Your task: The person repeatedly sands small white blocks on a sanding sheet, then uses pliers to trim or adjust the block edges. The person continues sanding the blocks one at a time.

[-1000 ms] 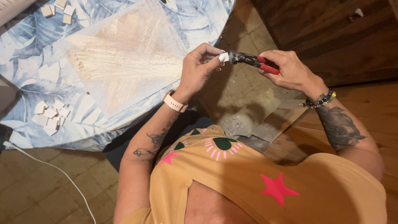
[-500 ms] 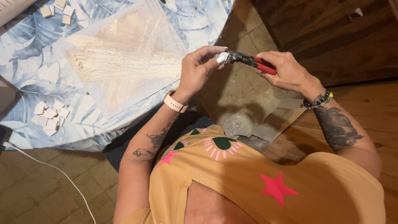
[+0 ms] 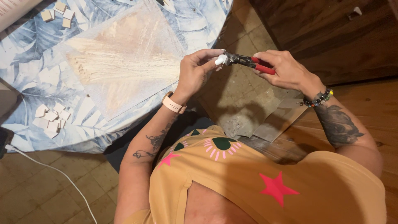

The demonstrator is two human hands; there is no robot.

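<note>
Tiles (image 3: 52,120), small, pale and square, are lying in a loose heap at the left edge of the surface (image 3: 199,20), which is covered in a blue leaf-print cloth, and a second small cluster (image 3: 58,12) is sitting at the far left corner. Between them, a square board (image 3: 124,62) smeared with pale adhesive is resting flat. To the right of the board, out over the floor, the left hand (image 3: 197,72) is pinching a small white tile piece (image 3: 220,60) between thumb and fingertips. The dark head of the red-handled nippers (image 3: 248,62) is biting on that piece, just beside the fingertips. The right hand (image 3: 282,68) is wrapping its fingers around the red handles, pressing them together.

For a clean cut, the piece is probably best kept level and square to the tool's head, with the fingertips staying clear of the bite. A steady, gradual squeeze seems wiser than a snap, since a brittle chip could fly or drop to the floor tiles (image 3: 244,95) below.
</note>
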